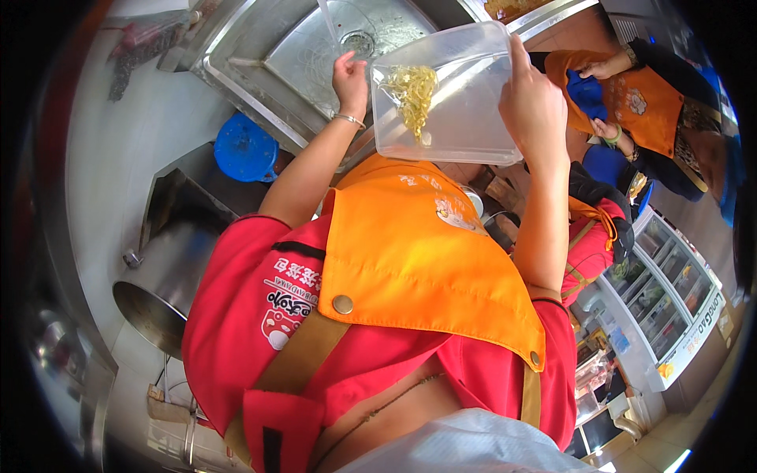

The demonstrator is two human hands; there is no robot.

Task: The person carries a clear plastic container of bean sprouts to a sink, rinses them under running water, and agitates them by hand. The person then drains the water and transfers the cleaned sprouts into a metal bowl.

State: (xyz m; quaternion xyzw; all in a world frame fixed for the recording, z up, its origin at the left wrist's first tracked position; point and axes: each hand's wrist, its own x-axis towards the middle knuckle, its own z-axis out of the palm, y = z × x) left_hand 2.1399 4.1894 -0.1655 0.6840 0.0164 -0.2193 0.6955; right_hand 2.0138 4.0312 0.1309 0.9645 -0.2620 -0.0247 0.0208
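My right hand grips the right rim of a clear plastic tub, tilted so that I see into it. A clump of yellowish thin strands, like shredded vegetable or noodles, lies at the tub's left end. Just left of the tub, my left hand is raised over a stainless steel sink, fingers slightly bent and nothing visible in them. Pale strands lie around the sink's drain. A thin stream of what looks like water comes down beside the drain.
A blue plastic bucket stands left below the sink. A large metal pot is further left. On the right, a co-worker's hands hold a blue cloth. Another person in red is near a glass-topped refrigerated counter.
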